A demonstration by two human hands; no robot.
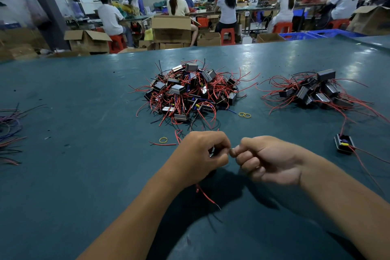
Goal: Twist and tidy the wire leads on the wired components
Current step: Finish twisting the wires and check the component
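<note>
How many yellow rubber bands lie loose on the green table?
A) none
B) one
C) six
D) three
D: a pair of yellow rubber bands lies just right of the big central pile, and a single band lies on the table near the left hand.

Black boxy components w/ red leads: big center heap (pixel 190 91), smaller right heap (pixel 316 93)

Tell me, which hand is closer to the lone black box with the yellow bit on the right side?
Right. The right hand lies just left of the lone black component, apart from it. The left hand sits farther left, beyond the right hand.
</note>
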